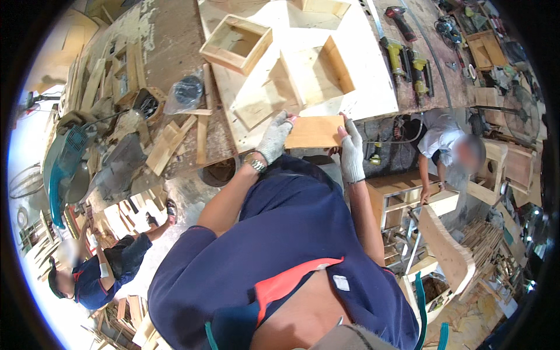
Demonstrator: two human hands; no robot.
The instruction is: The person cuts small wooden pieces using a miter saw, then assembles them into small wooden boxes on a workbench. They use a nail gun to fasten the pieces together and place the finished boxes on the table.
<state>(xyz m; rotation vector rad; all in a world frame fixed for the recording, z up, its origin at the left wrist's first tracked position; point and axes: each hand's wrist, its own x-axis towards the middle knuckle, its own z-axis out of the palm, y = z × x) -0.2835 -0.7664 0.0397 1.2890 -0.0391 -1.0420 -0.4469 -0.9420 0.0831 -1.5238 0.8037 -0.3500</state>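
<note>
Wooden and flat, the board (pixel 314 132) sits between both hands, just in front of the person's chest and at the near edge of the white panel (pixel 376 87). From my end of the head camera, I see the gloved left hand (pixel 273 139) pinching its left end, thumb against the edge. I see the gloved right hand (pixel 352 153) gripping the opposite end, its thumb laid along the side; how the fingers underneath are set, I cannot tell. Nor can I make out whether the board's far edge touches the panel. A metal watch (pixel 255 163) circles the left wrist. Beyond the hands, I have a small box (pixel 257 55) lying on the panel, and a larger frame (pixel 337 63) nearer the board, with a divider across it. To the right on the bench (pixel 169 29), I find a red drill (pixel 400 23) above two yellow-green nail guns (pixel 395 58). Over on the left, I pick out a clear bag (pixel 185 93) with something dark inside, near some wood strips, and a teal saw (pixel 60 175) farther out. One co-worker (pixel 437 137) bends over a cabinet at my right; another (pixel 93 280) is at lower left.
</note>
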